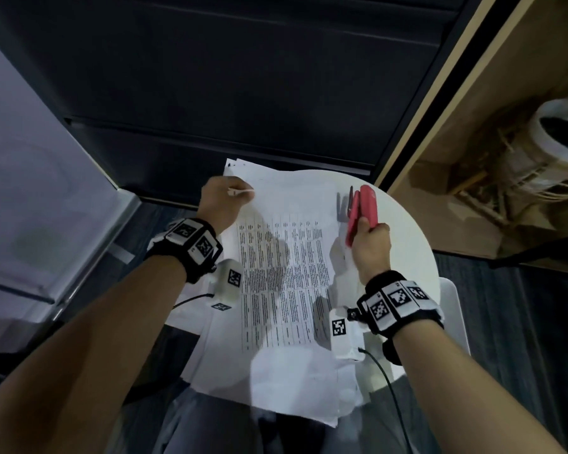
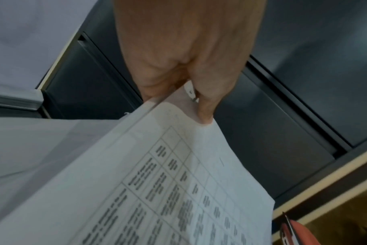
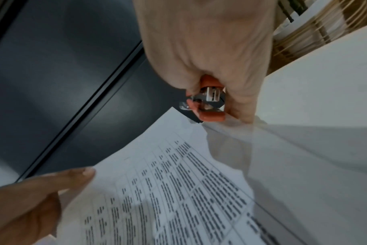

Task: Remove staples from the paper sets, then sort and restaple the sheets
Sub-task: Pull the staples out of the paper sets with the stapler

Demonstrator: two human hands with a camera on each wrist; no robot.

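A printed sheet with a table (image 1: 282, 270) lies on top of several white sheets (image 1: 276, 388) spread over a round white table (image 1: 410, 244). My left hand (image 1: 225, 198) pinches the far left corner of the top sheets (image 2: 178, 149) between thumb and fingers (image 2: 203, 109), lifted a little off the pile. My right hand (image 1: 371, 247) grips a red stapler (image 1: 363, 211) by its rear end, nose pointing away, over the table just right of the paper. In the right wrist view the stapler's metal hinge end (image 3: 210, 99) shows between my fingers, beside the sheet's corner (image 3: 174, 165).
A dark cabinet (image 1: 243, 93) stands close behind the table. To the right are a wooden panel (image 1: 446, 93) and a white fan (image 1: 545, 152) on the floor. Sheets overhang the table's near edge above my lap. Camera cables (image 1: 387, 388) run from both wrists.
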